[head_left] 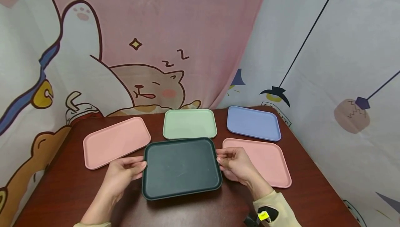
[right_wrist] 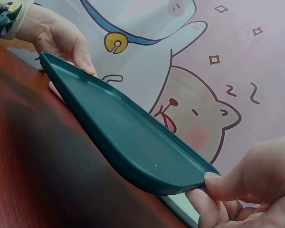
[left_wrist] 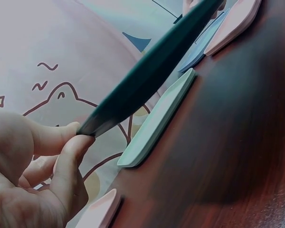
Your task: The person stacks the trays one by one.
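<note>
A dark green rectangular tray (head_left: 182, 169) is held up over the table between both hands. My left hand (head_left: 122, 175) pinches its left edge between thumb and fingers, and in the left wrist view that thumb (left_wrist: 57, 135) lies on the rim. At the opposite short edge, my right hand (head_left: 239, 164) pinches the rim the same way. The right wrist view shows the tray's raised lip and bare inner face (right_wrist: 128, 128), tilted in that view. Below it, a shadow falls on the tabletop.
Around the dark green tray lie a pink tray (head_left: 117, 143) at left, a light green tray (head_left: 190, 124) behind, a blue tray (head_left: 253, 123) at back right, and another pink tray (head_left: 268, 164) partly behind my right hand. The brown table (head_left: 78, 188) meets a printed cloth (head_left: 200, 29).
</note>
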`<state>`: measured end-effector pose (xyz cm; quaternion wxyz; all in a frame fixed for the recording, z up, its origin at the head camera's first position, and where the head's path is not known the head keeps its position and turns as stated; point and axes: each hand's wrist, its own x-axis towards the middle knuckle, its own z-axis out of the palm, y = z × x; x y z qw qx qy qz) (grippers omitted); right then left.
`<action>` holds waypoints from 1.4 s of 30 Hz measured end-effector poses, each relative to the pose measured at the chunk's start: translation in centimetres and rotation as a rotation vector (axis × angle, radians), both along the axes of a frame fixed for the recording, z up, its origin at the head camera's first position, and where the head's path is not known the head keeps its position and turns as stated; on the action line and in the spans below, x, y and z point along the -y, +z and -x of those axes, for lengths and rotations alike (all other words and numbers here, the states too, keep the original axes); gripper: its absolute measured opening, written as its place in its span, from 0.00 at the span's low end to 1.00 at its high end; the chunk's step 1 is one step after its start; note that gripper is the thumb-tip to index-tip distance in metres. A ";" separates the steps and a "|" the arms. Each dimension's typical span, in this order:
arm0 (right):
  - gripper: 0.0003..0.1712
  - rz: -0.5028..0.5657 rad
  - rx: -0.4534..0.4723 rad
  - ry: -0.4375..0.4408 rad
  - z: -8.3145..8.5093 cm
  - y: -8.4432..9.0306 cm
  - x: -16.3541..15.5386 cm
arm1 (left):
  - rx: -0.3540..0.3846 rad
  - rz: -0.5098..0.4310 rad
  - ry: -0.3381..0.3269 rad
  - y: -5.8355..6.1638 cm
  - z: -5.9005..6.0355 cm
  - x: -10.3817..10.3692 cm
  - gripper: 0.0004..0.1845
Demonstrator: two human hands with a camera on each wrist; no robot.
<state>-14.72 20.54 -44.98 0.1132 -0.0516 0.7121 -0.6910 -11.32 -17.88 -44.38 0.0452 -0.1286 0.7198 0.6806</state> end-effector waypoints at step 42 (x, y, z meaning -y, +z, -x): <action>0.10 -0.282 -0.099 -0.136 0.0 -1.6 1.1 | -0.018 0.044 0.023 -3.3 0.9 -1.2 0.17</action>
